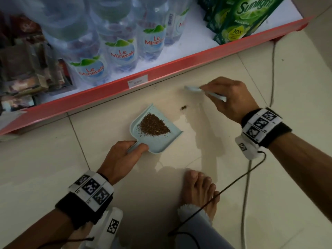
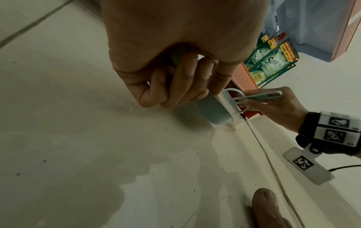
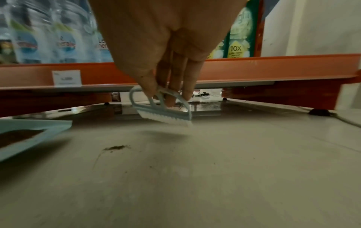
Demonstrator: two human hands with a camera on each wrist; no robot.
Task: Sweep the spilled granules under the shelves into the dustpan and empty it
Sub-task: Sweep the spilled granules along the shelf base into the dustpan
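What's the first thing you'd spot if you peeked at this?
A dark brown heap of granules sits in a pale blue dustpan on the floor, its handle gripped by the left hand. To its right the right hand holds a small brush near the red shelf edge, with a little clump not yet swept up. Water bottles stand on the shelf above.

The left hand (image 1: 124, 155) covers the dustpan (image 1: 156, 130) handle; granules (image 3: 201, 94) under the shelf (image 3: 254, 69) blur into a dark patch, perhaps wet; the price label (image 1: 137, 81) is unreadable.
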